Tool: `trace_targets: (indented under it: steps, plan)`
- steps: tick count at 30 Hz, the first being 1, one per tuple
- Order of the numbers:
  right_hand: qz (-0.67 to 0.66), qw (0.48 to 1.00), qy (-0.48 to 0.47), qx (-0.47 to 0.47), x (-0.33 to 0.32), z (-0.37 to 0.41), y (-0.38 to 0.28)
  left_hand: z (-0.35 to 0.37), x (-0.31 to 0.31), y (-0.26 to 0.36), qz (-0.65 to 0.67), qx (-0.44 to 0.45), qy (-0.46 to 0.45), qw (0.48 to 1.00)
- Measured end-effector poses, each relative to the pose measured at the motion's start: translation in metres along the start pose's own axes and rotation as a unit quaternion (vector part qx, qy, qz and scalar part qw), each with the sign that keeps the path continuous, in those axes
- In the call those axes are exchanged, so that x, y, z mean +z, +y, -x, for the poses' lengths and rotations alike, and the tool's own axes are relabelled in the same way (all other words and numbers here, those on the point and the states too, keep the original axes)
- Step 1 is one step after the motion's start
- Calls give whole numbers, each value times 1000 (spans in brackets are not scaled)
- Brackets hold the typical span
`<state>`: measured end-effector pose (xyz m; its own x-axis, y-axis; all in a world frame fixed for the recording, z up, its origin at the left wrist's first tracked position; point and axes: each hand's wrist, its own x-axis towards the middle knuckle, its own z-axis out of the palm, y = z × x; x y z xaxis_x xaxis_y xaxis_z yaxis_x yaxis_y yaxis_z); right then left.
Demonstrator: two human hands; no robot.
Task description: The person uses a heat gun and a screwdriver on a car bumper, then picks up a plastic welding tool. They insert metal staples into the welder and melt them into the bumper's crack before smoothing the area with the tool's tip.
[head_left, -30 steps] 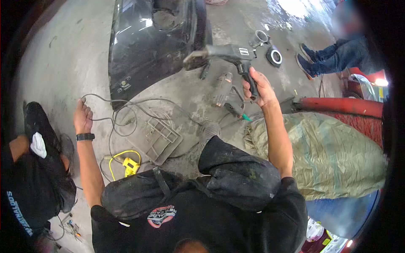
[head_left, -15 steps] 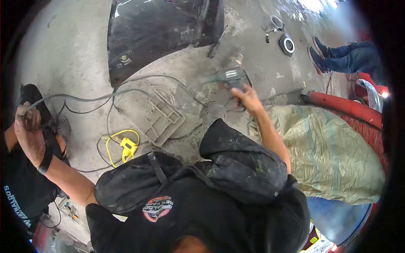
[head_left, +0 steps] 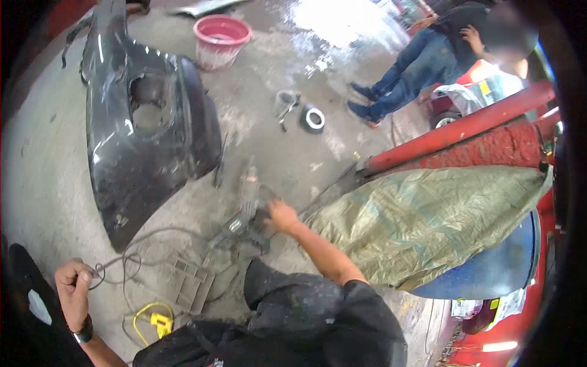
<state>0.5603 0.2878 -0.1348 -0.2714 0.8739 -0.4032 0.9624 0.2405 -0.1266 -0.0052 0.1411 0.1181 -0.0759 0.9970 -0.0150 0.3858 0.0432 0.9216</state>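
Note:
My left hand [head_left: 73, 287], a dark band on its wrist, is closed with a thin black cable [head_left: 116, 264] between thumb and fingers. The cable loops down toward the floor. My right hand [head_left: 282, 217] reaches low over the floor, its fingers apart and somewhat blurred beside a dark corded power tool [head_left: 235, 229]. A grey, dusty elongated piece [head_left: 249, 188] lies just beyond the tool. Between my hands is a grey plastic tray with compartments [head_left: 191, 284]. Near it lies a yellow plug box [head_left: 161, 324] with a yellow cord.
A large black car body panel [head_left: 137, 189] lies at left, with a red bucket [head_left: 221, 40] behind. A ring-shaped part [head_left: 313, 118] sits farther off. A person in jeans [head_left: 416, 67] is back right. A tarp [head_left: 422, 220] covers a blue barrel [head_left: 483, 266] below a red beam [head_left: 458, 128].
The view has swung, bringing in the bucket and more of the panel. My right hand has moved off the tool's handle, and the tool lies lower. My left hand still holds the cable.

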Motion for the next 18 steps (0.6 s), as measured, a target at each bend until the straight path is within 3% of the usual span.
trace_targets:
  steps: [5, 9, 10, 11, 12, 14, 15, 16, 17, 18]
  plan:
    - [-4, 999, 14, 49, 33, -2, 23, -4, 29, 21, 16, -20, -29, 999]
    - [19, 983, -110, 148, 2, 40, 30, 7, 44, 34, -57, 30, -32, 997]
    - [56, 975, -160, 143, -4, 47, 37, 10, 47, 42, -90, 39, -41, 994]
    - [83, 981, -110, 137, -7, 52, 34, 13, 50, 46, -120, 43, -51, 991]
    - [105, 977, -140, 125, -35, 41, 19, 16, 57, 40, -146, 76, -56, 985]
    - [211, 972, -88, -51, -74, 2, -37, 16, 78, 48, -202, 112, -120, 965]
    - [3, 985, -154, -77, -94, -8, -81, 13, 90, 48, -215, 176, -130, 952]
    - [-205, 948, -230, -74, -115, -18, -123, 17, 105, 42, -203, 191, -151, 948]
    - [-338, 881, -318, -87, -124, -10, -176, 16, 114, 43, -205, 193, -207, 937]
    - [-460, 796, -385, -78, -131, -8, -218, 21, 132, 33, -194, 227, -202, 933]
